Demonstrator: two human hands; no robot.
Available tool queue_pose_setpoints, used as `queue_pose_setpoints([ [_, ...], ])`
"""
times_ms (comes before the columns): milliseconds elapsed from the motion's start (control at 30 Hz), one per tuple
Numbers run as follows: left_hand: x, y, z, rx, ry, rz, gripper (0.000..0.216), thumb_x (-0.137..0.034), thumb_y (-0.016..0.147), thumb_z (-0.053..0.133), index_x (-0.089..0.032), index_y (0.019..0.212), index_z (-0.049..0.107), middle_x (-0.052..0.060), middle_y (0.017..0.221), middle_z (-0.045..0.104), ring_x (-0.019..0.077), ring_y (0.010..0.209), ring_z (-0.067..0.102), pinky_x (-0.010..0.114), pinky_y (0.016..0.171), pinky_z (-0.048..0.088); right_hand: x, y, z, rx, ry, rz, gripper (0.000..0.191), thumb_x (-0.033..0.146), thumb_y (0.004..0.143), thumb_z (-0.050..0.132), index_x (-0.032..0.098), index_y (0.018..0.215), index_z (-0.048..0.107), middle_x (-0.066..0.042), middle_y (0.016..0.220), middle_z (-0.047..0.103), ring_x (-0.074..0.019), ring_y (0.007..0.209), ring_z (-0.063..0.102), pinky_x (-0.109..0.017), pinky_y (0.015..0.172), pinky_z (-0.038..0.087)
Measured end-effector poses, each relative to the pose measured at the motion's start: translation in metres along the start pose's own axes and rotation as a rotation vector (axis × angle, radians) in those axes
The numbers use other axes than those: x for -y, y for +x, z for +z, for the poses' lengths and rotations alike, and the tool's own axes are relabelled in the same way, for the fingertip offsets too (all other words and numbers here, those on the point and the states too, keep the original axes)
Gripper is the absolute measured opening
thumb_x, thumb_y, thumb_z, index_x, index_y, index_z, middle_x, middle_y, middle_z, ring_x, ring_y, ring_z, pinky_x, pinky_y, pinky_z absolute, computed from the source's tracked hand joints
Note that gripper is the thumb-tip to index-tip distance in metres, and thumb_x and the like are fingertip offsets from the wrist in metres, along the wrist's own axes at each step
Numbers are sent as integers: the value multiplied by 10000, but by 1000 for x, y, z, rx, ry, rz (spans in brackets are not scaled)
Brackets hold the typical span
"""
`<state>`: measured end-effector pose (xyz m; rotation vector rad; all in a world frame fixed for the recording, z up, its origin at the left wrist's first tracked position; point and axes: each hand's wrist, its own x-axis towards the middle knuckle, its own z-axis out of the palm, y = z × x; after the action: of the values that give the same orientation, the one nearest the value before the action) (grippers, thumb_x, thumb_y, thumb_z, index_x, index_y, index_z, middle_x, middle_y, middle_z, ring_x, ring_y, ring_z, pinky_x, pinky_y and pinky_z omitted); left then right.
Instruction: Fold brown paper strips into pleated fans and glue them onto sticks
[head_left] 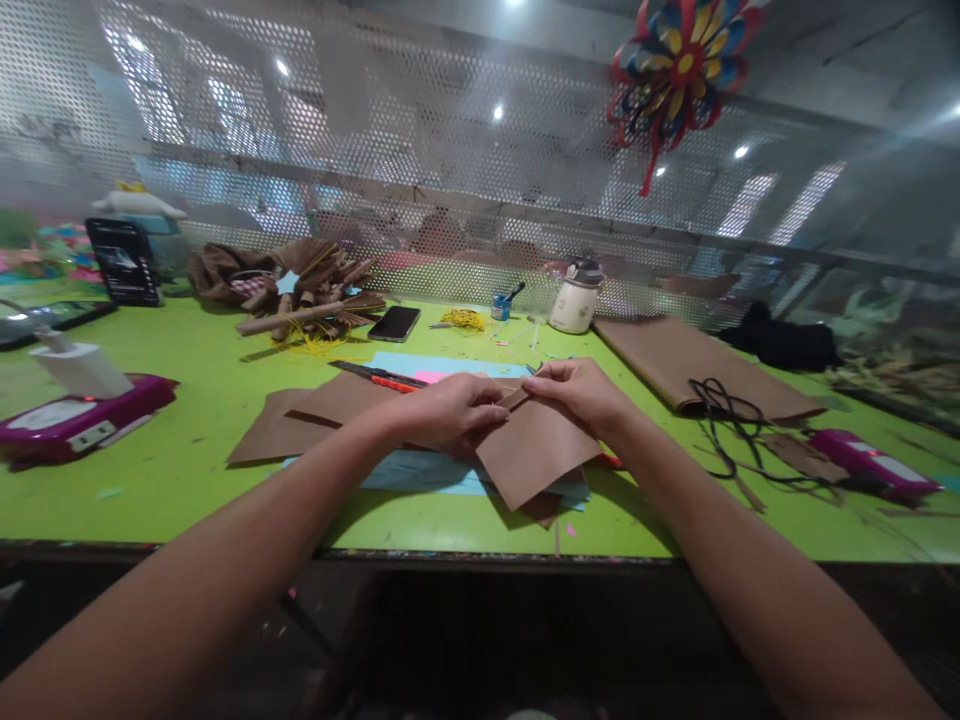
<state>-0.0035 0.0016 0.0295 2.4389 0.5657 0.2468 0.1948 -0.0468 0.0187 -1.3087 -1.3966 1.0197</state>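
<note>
My left hand (448, 410) and my right hand (581, 392) both pinch the top edge of a brown paper sheet (534, 452), held just above the green table (187, 470). The fingers of both hands are closed on the sheet's upper corner, close together. The sheet hangs down toward me over light blue paper (420, 470). More brown paper pieces (300, 420) lie flat to the left of my left hand. A red-handled cutter (379, 377) lies just beyond my left hand.
A stack of brown sheets (697, 365) with a black cord (720, 410) lies at the right. A phone (394, 322), a white jar (575, 297), a small blue pot (501, 306), yellow thread (463, 319) and a brown paper craft (307, 285) stand further back. Pink devices (82, 415) (870, 460) lie at both sides. A mesh screen (450, 150) backs the table.
</note>
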Motion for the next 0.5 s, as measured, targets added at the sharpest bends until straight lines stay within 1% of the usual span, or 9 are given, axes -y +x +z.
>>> queue_pose_setpoints([
  [133, -2, -1, -1, -25, -51, 35, 271, -372, 834, 386, -153, 823, 545, 16, 783, 569, 127, 675, 488, 214, 580, 341, 4, -1, 1, 16, 24, 22, 358, 440, 546, 712, 131, 603, 541, 27, 534, 521, -67, 463, 421, -215, 447, 301],
  [200, -3, -1, -1, -26, -70, 49, 261, -366, 829, 398, -153, 837, 549, 12, 784, 570, 124, 675, 488, 210, 578, 339, 5, -1, 1, 27, 31, 30, 358, 438, 537, 716, 133, 598, 538, 31, 525, 521, -66, 457, 421, -217, 449, 304],
  [300, -1, -1, -2, -11, -78, 4, 299, -389, 841, 376, -154, 875, 557, 12, 734, 572, 118, 619, 489, 208, 547, 332, 4, 0, 1, 26, 32, 39, 354, 434, 531, 721, 137, 596, 539, 35, 517, 520, -66, 445, 418, -220, 446, 300],
  [367, 1, -1, -2, -11, -63, -26, 333, -409, 852, 351, -153, 873, 563, 19, 708, 575, 122, 601, 496, 213, 544, 336, 3, 0, 1, 0, 43, 34, 358, 433, 521, 727, 140, 589, 532, 37, 516, 518, -67, 442, 415, -223, 446, 299],
  [433, 3, 0, -1, -9, -52, -8, 315, -396, 850, 368, -156, 891, 567, 28, 743, 591, 129, 634, 515, 219, 575, 353, 3, 0, 0, -32, 58, 25, 368, 435, 509, 733, 142, 587, 525, 34, 527, 523, -72, 451, 422, -226, 450, 306],
  [500, 4, 0, 0, -3, -66, 32, 277, -357, 841, 399, -165, 961, 559, 33, 816, 604, 134, 676, 530, 222, 608, 367, 3, -1, -1, -50, 59, 25, 373, 444, 513, 728, 140, 598, 528, 24, 543, 534, -80, 464, 436, -228, 453, 311],
])
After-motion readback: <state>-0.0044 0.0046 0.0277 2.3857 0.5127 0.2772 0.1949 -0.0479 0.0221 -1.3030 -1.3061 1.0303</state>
